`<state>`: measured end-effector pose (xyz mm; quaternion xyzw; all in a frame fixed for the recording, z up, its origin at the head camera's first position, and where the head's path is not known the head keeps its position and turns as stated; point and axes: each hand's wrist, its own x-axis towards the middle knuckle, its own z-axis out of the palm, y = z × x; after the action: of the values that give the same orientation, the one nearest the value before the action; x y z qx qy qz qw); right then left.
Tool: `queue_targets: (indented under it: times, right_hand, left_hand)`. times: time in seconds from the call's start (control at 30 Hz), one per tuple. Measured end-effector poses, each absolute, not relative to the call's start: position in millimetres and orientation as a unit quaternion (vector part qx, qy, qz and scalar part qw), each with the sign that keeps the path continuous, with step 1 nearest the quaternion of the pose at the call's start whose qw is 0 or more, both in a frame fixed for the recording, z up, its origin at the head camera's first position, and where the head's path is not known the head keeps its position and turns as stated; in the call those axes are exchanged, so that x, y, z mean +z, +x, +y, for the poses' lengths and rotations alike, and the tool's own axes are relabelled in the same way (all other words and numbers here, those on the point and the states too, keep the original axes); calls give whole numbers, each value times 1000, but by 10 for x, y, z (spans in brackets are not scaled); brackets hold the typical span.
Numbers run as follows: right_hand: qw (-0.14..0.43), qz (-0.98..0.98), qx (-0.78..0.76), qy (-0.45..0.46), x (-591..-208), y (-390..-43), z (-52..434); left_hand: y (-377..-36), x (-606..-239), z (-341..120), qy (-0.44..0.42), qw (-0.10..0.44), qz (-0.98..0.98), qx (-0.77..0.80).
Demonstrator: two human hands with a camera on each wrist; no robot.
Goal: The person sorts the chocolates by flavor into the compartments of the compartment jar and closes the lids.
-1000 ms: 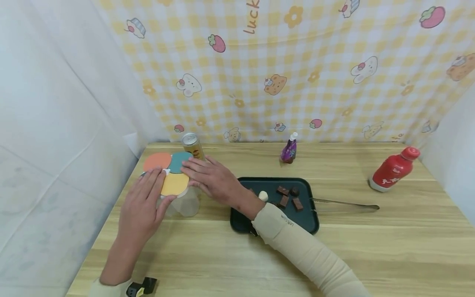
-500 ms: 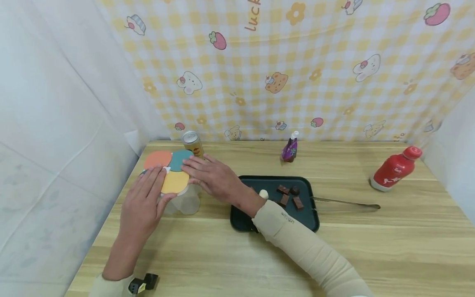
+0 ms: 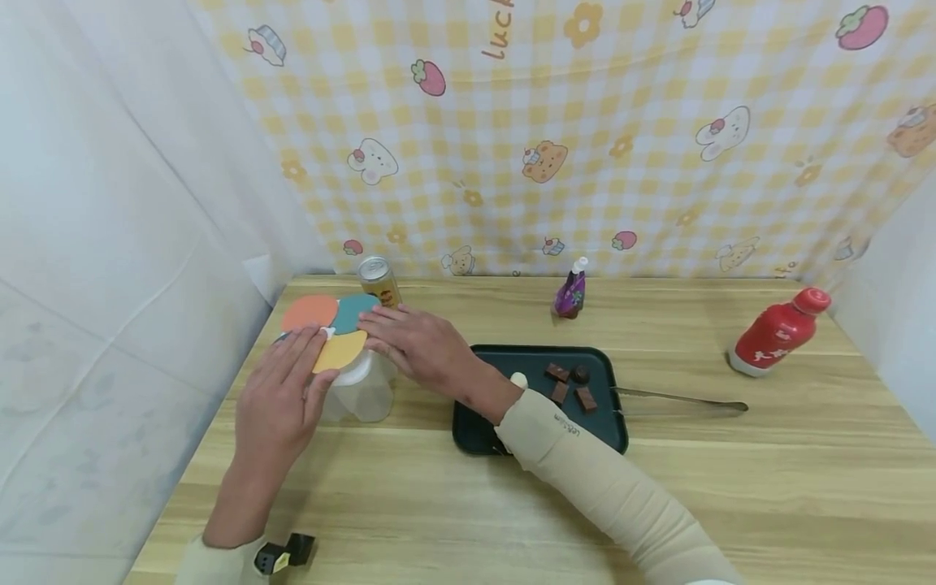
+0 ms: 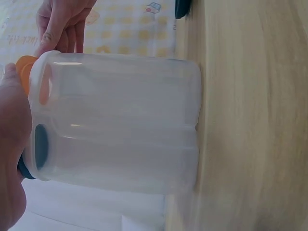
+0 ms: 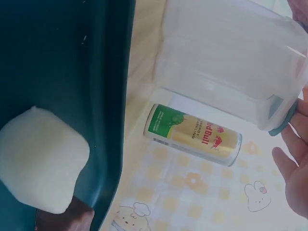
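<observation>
Both hands are working the lids of the clear jar (image 3: 361, 392), which is standing at about ten o'clock on the table (image 3: 468, 504), just left of the tray (image 3: 607, 435). The left hand (image 3: 281, 402) is lying on top with straight fingers, thumb under the yellow lid (image 3: 340, 351), which is tilting up. The right hand (image 3: 417, 345) is pressing flat, fingers together, at three o'clock of the lids. I judge the yellow lid is being opened; swinging it clear calls for steadying the jar
</observation>
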<state>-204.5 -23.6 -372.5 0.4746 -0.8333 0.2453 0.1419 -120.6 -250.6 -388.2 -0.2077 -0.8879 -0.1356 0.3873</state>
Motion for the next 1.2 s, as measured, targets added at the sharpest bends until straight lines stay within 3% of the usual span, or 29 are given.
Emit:
queue_targets:
  times: [0.3, 0.7, 0.93, 1.2]
  right_hand:
    - [156, -824, 270, 474, -3644, -2097, -265]
    - [199, -817, 291, 455, -3574, -2150, -318]
    - [204, -824, 290, 442, -3562, -2152, -338]
    - [206, -821, 294, 443, -3574, -2157, -332]
  left_hand:
    - [-1302, -3714, -2555, -239, 386, -876, -162]
    - [-1548, -3625, -2678, -304, 335, -852, -264]
    - [-1475, -3647, -2711, -222, 263, -890, -299]
    - [-1481, -3678, -2718, -199, 275, -887, -315]
